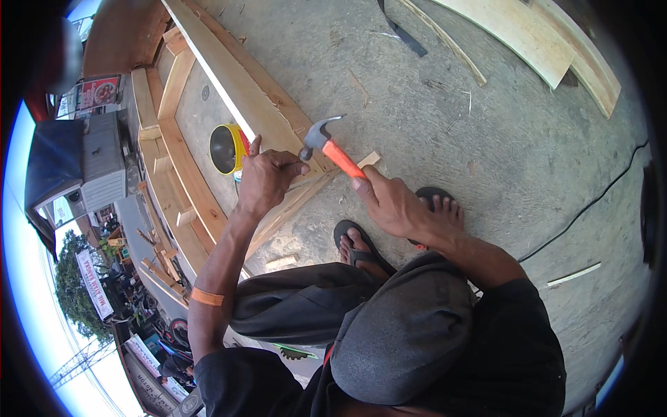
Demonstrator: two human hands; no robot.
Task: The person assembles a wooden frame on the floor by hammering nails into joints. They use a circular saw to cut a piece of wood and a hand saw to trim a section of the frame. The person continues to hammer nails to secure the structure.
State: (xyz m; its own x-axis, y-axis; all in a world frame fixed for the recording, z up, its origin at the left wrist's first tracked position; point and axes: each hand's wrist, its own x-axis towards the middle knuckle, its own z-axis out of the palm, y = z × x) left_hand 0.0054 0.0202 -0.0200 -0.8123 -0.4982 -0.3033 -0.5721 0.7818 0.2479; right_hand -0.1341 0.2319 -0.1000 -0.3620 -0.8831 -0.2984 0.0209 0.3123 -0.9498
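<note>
Hammer and timber work above a concrete floor (542,139); the hammer (338,157) lies near the centre of the frame, its orange handle enclosed at the lower end by the grip of the right hand (390,205), its head projecting from the grip toward the upper left; the left hand (266,179) stands at the near end of a long board (240,73), thumb and fingers bunched just beside the hammer's striking face; how closely these fingertips meet, or whether they pinch anything, cannot be told. The hammer head is dark metal, with a rounded face and a curved claw; the board is pale, straight-edged and flat, and belongs to a wooden frame (182,160) of angled members and short crosspieces, filling the upper left; within it stands a round yellow bucket (240,143) with a dark interior; thin, pale, curved planks (517,35) lie at upper right; the floor is grey, rough and streaked.
</note>
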